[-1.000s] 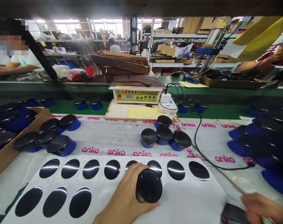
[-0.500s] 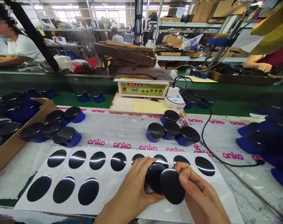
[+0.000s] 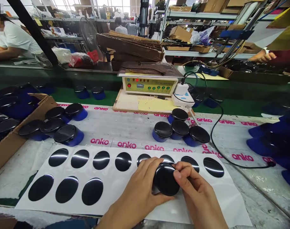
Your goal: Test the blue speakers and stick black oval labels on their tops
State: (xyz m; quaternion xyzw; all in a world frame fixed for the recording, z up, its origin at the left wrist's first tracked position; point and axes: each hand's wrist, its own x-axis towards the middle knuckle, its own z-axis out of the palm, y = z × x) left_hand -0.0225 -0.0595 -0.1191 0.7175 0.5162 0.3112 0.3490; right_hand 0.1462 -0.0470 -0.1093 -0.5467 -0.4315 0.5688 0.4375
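Black disc [image 3: 166, 179], partly behind fingers [image 3: 179, 174]

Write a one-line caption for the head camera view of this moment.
Left hand and right hand hold a glossy black oval piece above a white backing sheet of black oval stickers.

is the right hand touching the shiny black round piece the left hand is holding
Touching. The head view shows the right hand with its thumb against the edge of the shiny black round piece, which the left hand also grips.
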